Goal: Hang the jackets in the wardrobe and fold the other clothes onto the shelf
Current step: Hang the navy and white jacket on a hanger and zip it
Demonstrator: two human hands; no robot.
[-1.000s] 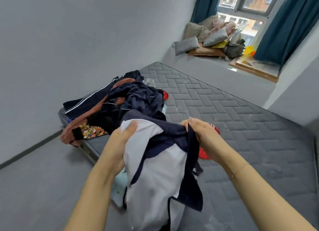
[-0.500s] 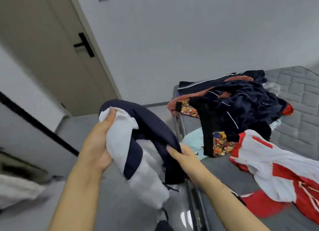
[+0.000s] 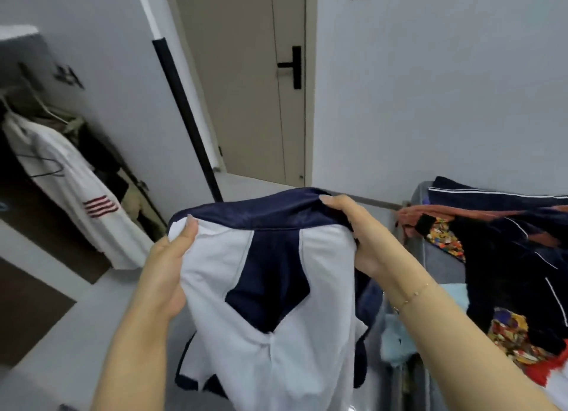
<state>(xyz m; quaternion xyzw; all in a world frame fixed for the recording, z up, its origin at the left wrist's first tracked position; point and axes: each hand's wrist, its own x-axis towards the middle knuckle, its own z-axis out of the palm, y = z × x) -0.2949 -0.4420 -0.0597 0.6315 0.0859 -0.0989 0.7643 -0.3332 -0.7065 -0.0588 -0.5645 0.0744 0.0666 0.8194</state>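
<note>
**Navy-and-white jacket carried toward the wardrobe**

The jacket [image 3: 270, 275] hung at centre frame, the left hand [image 3: 166, 275] pinching its white shoulder and the right hand [image 3: 359, 235] gripping the navy collar. It looked light, limp and slick, best held at both shoulders. Half a second earlier the view faced the clothes pile [image 3: 504, 257]; that pile then sat at three o'clock, the open wardrobe [image 3: 61, 171] at nine.

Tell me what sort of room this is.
Most likely a bedroom: a grey mattress heaped with clothes, an open wardrobe with a white garment hanging inside, and a closed door.
</note>
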